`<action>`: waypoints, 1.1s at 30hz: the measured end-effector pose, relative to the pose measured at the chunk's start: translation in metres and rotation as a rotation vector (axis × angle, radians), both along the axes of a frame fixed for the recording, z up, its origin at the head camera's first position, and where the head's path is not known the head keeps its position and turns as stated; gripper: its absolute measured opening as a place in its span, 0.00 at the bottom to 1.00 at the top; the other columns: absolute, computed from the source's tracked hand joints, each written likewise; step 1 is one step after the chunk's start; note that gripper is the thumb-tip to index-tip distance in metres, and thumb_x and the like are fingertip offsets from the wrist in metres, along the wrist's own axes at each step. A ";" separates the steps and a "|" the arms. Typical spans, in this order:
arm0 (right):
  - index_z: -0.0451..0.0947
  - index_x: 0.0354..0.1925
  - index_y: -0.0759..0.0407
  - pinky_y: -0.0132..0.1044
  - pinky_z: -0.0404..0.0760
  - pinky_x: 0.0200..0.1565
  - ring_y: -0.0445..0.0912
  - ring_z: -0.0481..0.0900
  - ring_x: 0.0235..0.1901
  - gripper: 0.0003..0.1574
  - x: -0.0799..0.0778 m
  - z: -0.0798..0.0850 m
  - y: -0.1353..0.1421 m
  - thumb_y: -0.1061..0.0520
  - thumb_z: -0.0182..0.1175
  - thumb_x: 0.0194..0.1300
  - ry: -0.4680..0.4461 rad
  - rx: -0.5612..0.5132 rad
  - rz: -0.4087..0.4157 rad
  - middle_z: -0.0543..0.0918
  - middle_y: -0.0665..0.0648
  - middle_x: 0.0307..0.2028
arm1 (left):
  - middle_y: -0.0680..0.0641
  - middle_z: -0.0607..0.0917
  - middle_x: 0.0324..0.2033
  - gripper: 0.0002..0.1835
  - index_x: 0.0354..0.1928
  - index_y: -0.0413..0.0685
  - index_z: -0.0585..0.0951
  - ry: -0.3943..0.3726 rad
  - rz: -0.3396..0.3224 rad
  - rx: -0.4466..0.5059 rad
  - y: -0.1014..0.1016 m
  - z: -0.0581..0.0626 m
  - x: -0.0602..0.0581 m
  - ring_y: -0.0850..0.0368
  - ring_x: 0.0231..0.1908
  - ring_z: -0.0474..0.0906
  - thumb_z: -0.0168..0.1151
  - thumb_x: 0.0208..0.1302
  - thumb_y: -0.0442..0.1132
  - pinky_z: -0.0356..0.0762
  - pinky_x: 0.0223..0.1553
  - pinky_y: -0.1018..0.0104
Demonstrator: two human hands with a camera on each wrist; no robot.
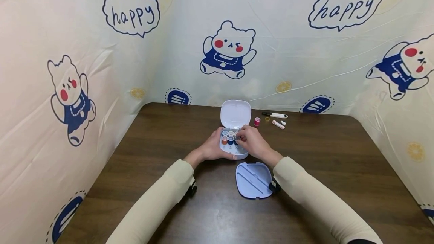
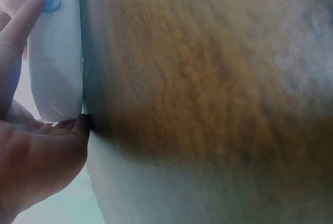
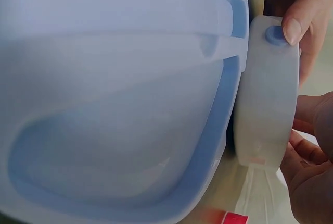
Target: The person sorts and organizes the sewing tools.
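An open white sewing box [image 1: 242,157] stands on the table, its lid [image 1: 235,113] raised at the back. My left hand [image 1: 213,147] grips the box by its left side, thumb along the front near the blue button [image 2: 52,3]. Inside are several thread spools, among them an orange spool [image 1: 225,141] and a blue spool [image 1: 231,141], with bare pegs in front. My right hand [image 1: 253,141] reaches over the right side and pinches a dark spool [image 1: 236,142] at the end of that row, partly hidden by the fingers.
A light blue tray [image 1: 251,182] with molded grooves lies in front of the box, beneath my right wrist. Behind to the right are a pink spool [image 1: 257,122], a yellow ring [image 1: 267,119], a black-and-white tool [image 1: 277,115] and a pale pink stick [image 1: 278,124]. Printed cloth walls surround the table.
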State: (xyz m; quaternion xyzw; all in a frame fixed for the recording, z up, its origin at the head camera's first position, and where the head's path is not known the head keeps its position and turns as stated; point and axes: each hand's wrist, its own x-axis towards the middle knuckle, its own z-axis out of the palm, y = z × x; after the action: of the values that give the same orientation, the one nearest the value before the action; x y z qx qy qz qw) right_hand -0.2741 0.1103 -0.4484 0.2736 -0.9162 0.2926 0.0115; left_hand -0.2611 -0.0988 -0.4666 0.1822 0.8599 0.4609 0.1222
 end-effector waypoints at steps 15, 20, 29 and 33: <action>0.86 0.47 0.69 0.40 0.85 0.44 0.52 0.85 0.41 0.13 0.003 0.003 0.000 0.66 0.70 0.64 0.017 -0.023 0.007 0.81 0.62 0.43 | 0.41 0.69 0.62 0.58 0.73 0.42 0.56 0.014 -0.006 0.000 0.000 0.000 0.000 0.49 0.59 0.71 0.85 0.46 0.49 0.69 0.64 0.51; 0.86 0.47 0.68 0.41 0.85 0.45 0.52 0.84 0.41 0.13 0.003 0.006 0.003 0.65 0.69 0.64 0.035 -0.011 0.013 0.81 0.62 0.44 | 0.42 0.68 0.62 0.59 0.73 0.43 0.56 0.013 -0.006 -0.010 0.000 -0.002 -0.001 0.49 0.59 0.70 0.85 0.46 0.49 0.69 0.64 0.52; 0.86 0.48 0.67 0.47 0.83 0.48 0.54 0.81 0.43 0.14 0.004 0.012 0.012 0.65 0.69 0.63 0.041 -0.001 -0.005 0.82 0.62 0.46 | 0.43 0.68 0.62 0.59 0.74 0.44 0.55 -0.002 0.001 -0.024 0.000 -0.002 -0.001 0.50 0.59 0.70 0.85 0.47 0.49 0.69 0.65 0.52; 0.86 0.47 0.67 0.47 0.83 0.48 0.56 0.82 0.43 0.13 0.005 0.013 0.017 0.66 0.69 0.63 0.039 -0.006 -0.009 0.82 0.62 0.46 | 0.43 0.68 0.62 0.60 0.74 0.44 0.55 0.007 0.004 -0.034 0.000 -0.001 0.000 0.50 0.59 0.70 0.85 0.46 0.50 0.69 0.64 0.52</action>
State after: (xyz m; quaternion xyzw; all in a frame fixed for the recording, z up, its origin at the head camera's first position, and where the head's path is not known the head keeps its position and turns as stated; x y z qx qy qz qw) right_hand -0.2695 0.1275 -0.4350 0.2749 -0.9162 0.2900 0.0316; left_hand -0.2607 -0.0990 -0.4675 0.1800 0.8684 0.4457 0.1215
